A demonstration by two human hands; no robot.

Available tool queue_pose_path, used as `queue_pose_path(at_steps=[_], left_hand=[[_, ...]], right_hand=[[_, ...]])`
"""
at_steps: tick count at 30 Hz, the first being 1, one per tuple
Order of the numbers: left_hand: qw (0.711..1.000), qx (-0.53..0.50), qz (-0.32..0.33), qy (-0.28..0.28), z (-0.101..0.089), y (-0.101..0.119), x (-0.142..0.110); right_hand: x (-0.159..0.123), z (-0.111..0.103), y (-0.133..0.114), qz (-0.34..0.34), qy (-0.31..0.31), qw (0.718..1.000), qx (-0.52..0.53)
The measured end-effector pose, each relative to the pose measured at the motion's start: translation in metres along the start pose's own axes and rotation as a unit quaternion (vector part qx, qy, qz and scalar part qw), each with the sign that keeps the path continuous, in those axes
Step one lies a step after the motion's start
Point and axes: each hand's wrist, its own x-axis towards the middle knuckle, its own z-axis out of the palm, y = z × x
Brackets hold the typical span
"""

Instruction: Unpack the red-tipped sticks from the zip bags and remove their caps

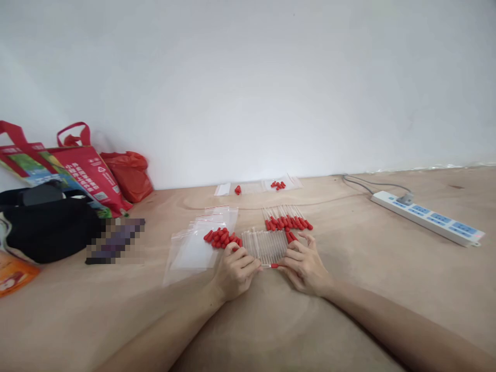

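Both hands meet around a thin glass dropper tube (266, 266) held level near the front of the table. My left hand (237, 271) pinches the tube's left part. My right hand (306, 266) is closed on a red rubber bulb (275, 265) at its right end, with more red bulbs (290, 236) by its fingers. Just beyond the hands lies a row of bare glass tubes (265, 244). A heap of loose red bulbs (220, 237) rests on clear zip bags (194, 250) to the left. Behind the row are droppers (287, 219) with bulbs fitted.
At the wall lie more zip bags (223, 189) with red bulbs. A white power strip (426, 217) and its cable stand at right. On the left are a red shopping bag (87, 173), a red plastic bag (129, 175), a black cloth item (50, 227) and a blurred object (116, 241).
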Motion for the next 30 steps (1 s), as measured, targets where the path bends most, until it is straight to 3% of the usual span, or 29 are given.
queue_pose_path(at_steps=[9,14,20,26,30], left_hand=[[1.000,-0.008,0.000,0.008,-0.001,-0.002,-0.002],[0.996,-0.019,-0.072,0.042,-0.006,-0.016,-0.014],[0.992,-0.021,-0.121,0.028,0.001,-0.022,-0.014],[0.992,-0.011,-0.117,0.046,0.015,-0.021,0.008],[0.995,-0.005,-0.094,0.025,0.025,-0.018,0.017]], right_hand=[[-0.002,-0.005,0.000,0.011,-0.020,1.000,0.015],[-0.006,-0.008,0.020,0.111,0.030,0.993,0.016],[-0.004,-0.003,0.044,0.212,0.114,0.966,0.094],[-0.009,-0.007,0.053,0.301,0.087,0.946,0.088],[-0.008,-0.007,0.052,0.306,0.071,0.944,0.098]])
